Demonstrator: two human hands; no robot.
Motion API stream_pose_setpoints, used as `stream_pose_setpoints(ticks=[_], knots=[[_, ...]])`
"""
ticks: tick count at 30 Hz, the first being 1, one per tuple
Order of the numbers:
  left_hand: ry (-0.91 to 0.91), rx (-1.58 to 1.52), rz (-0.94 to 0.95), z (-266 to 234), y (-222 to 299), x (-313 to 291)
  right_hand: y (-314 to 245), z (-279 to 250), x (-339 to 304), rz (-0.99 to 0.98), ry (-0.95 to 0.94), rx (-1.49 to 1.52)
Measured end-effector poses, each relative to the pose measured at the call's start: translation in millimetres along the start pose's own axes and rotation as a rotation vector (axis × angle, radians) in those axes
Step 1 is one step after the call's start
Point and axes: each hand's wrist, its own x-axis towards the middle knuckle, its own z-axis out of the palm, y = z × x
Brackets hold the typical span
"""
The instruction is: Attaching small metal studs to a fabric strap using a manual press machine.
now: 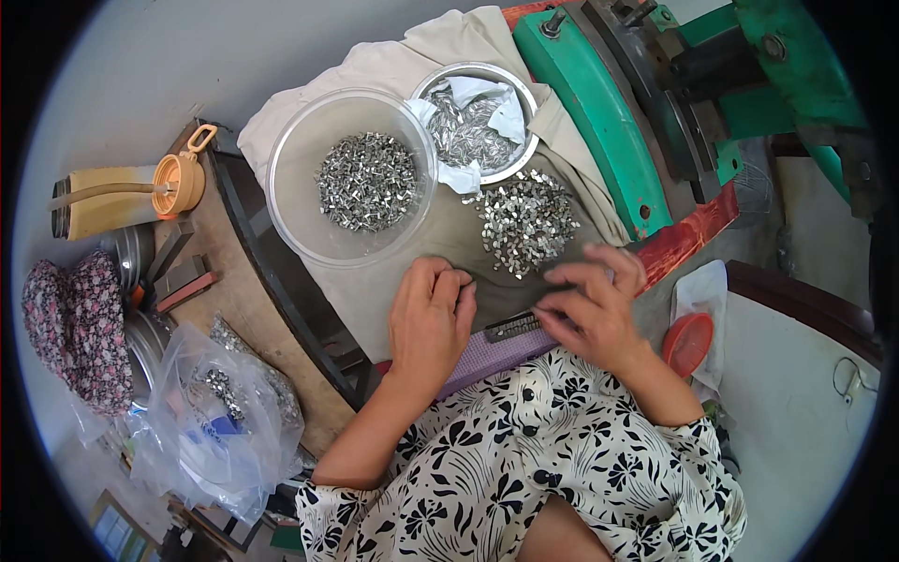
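Note:
My left hand (433,314) is above the cloth near its front edge, fingers curled in with their tips close together. Whatever it may hold is hidden. My right hand (604,309) is beside a narrow dark strip (513,327) with a row of small metal pieces along it. Its fingers are bent and apart, slightly blurred, with nothing visible between them. Just beyond lies a loose pile of small metal pieces (529,225). Farther left stands a clear plastic tub (290,201) holding many short metal pieces. Behind the pile, a metal bowl (532,98) contains thin shiny pins and white paper.
A beige cloth (468,37) covers the work surface. A green machine (590,122) stands at the right, near a red round dish (688,344). On the left are a yellow bottle with an orange lid (178,184), a plastic bag (225,459) and a floral cloth bundle (77,332).

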Motion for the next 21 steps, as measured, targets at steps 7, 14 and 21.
stream_pose_setpoints(ticks=[7, 14, 21], knots=[[-0.003, 0.04, 0.049, -3, 0, 0, -5, -1, -29, -0.154, -0.034, -0.197], [-0.097, -0.122, 0.116, -11, -1, -18, -1, -4, 3, 0.01, -0.045, 0.013], [-0.228, -0.091, 0.178, -9, 6, -37, 1, 23, 45, -0.099, -0.066, 0.007]])
